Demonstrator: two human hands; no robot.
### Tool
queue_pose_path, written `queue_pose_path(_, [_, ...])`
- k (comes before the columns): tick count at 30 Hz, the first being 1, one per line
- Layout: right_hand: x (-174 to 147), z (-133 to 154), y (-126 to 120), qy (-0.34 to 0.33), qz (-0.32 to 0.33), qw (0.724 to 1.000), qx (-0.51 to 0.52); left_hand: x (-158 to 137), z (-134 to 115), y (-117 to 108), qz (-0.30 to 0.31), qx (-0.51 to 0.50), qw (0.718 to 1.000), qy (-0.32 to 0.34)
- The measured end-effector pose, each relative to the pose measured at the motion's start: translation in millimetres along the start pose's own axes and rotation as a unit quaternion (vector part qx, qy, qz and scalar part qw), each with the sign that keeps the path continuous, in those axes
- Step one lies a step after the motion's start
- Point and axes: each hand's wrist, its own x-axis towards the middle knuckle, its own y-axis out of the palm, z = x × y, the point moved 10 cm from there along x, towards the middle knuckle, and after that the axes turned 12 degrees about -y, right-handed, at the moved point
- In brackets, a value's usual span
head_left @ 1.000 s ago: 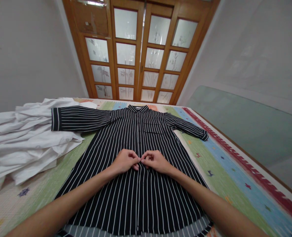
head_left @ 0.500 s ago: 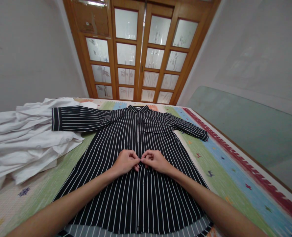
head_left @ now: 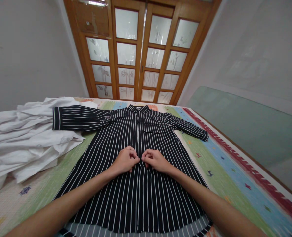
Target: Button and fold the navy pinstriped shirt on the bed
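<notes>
Striped shirt [head_left: 126, 138] is lying spread on a multicoloured cover [head_left: 225, 187], one sleeve overlapping white cloth [head_left: 37, 141]. Wooden glazed doors [head_left: 113, 74] are standing beyond. Left hand [head_left: 125, 160] and right hand [head_left: 156, 160] are pinching narrowly above the shirt's front, slightly apart; cannot tell whether they are holding fabric. Frame edge is cutting off white cloth.

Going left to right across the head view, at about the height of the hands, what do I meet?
White cloth → left hand → right hand → red band → green panel. The striped shirt is left out: it spans the view behind both hands.
</notes>
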Motion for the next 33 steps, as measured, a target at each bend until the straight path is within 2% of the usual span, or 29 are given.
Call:
queue_pose_path(4, [0.6,-1.1,-1.4,-0.013,-0.013,1.0,-0.017,-4.9,-13.1,-8.7,-0.05,0.057,0.997,0.033])
queue_pose_path(6, [0.5,1.6,-4.9,-0.031,-0.035,0.998,-0.038,-6.8,-15.2,-9.7,-0.053,0.068,0.996,0.035])
queue_pose_path(9, [-0.7,11.1,-7.1,-0.058,-0.05,0.992,-0.101,-8.3,-14.2,-8.4,-0.034,0.075,0.996,0.023])
queue_pose_path(17, [-4.7,27.3,2.6,-0.054,0.003,0.959,-0.278,-13.8,-16.2,-9.4,-0.016,0.157,0.986,0.062])
queue_pose_path(20, [-9.9,31.2,6.5,-0.053,0.026,0.95,-0.307,-22.6,-13.0,-8.2,-0.006,0.178,0.981,0.078])
queue_pose_path(25, [-30.8,42.0,23.7,-0.053,0.064,0.95,-0.301,-51.8,-11.9,-2.3,0.022,0.21,0.973,0.093])
queue_pose_path(30, [-50.5,41.3,40.3,0.011,0.072,0.932,-0.355,-75.6,-16.6,10.1,0.069,0.228,0.966,0.102])
queue_pose_path(33, [-52.8,43.8,45.8,0.021,0.071,0.92,-0.386,-80.8,-22.3,16.1,0.079,0.241,0.96,0.118])
